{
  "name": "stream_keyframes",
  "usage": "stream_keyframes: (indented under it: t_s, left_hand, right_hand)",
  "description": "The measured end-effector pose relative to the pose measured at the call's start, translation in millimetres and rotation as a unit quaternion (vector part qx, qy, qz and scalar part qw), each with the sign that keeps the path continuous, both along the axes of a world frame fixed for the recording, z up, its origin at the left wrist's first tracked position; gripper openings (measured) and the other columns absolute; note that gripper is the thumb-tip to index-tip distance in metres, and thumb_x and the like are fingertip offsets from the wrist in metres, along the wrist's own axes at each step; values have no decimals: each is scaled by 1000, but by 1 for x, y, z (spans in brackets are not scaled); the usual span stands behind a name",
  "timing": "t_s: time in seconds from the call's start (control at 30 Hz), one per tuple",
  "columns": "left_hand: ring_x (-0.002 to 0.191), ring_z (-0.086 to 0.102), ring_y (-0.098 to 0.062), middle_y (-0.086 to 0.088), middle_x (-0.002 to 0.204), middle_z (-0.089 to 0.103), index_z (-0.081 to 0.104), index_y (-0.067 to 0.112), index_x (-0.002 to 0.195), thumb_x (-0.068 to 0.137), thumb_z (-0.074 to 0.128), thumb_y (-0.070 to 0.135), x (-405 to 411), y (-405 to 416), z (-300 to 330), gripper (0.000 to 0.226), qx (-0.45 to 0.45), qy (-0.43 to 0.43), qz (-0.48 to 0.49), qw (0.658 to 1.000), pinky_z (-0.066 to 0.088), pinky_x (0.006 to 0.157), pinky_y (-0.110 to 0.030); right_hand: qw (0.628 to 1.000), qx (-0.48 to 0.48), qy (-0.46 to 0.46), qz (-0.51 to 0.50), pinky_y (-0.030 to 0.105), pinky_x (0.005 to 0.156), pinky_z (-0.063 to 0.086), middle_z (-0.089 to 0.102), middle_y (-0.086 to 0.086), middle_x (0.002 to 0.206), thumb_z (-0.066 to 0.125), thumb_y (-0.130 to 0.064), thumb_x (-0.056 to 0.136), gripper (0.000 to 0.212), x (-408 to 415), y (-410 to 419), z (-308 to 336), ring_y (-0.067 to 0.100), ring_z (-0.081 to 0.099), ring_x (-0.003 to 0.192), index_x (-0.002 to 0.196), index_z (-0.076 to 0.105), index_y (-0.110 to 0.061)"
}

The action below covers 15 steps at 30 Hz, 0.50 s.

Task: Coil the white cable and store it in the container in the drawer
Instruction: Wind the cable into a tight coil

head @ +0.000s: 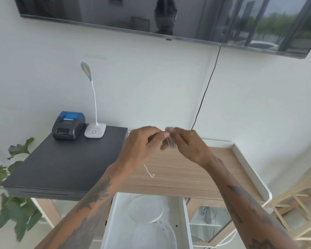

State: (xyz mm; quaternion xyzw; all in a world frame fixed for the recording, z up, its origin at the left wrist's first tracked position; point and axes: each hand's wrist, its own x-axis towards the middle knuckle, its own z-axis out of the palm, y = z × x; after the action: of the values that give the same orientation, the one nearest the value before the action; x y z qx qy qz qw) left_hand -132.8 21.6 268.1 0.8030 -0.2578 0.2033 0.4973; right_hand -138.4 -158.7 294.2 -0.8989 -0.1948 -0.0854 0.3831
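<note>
Both hands are raised together above the wooden tabletop (pixel 178 175). My left hand (pixel 144 142) pinches the white cable (pixel 149 171), whose loose end dangles below it with its plug at the tip. My right hand (pixel 185 142) grips a blurred bundle of the same cable between the fingers, touching the left fingertips. Below, the white drawer (pixel 186 221) stands open. Inside it lie a clear round lid (pixel 145 207) and a clear round container (pixel 154 234).
A dark flat box (pixel 61 168) lies on the left with a small blue-topped printer (pixel 68 125) and a white desk lamp (pixel 95 130) on it. A wall screen (pixel 169 17) hangs above, with a black wire (pixel 206 87) running down. Plant leaves (pixel 13 194) at left, wooden rack (pixel 298 209) at right.
</note>
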Motion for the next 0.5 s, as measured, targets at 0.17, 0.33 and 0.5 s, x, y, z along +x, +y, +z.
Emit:
stream_keyframes:
  t_s: [0.17,0.33,0.5]
  left_hand:
    - [74,69,-16,5,77,74,75,22,78,79,72,51,10,19,14,29,-35,21,0,999,53,66,-33]
    - [68,61,-2,4,77,73,72,32,76,82,67,57,10,9,4,26,-124,56,-15,991,47,64,-14]
    - [54,43,-9,10,56,55,69,29,86,97,55,45,-5,-4,-34,24,-63,78,-38,994,37,54,-28]
  right_hand:
    - [961,188,169,109,24,81,54,72,2,67,36,-41,106,52,-19,6,-8,19,73,88,90,68,-2]
    - [888,346,236,192,25,75,53,59,16,69,42,-32,103,41,-30,9,6,20,69,80,83,71,-10]
    - [823,481,210,219,24,85,55,74,9,81,47,-31,99,38,-31,4,21,18,72,88,97,74,-4]
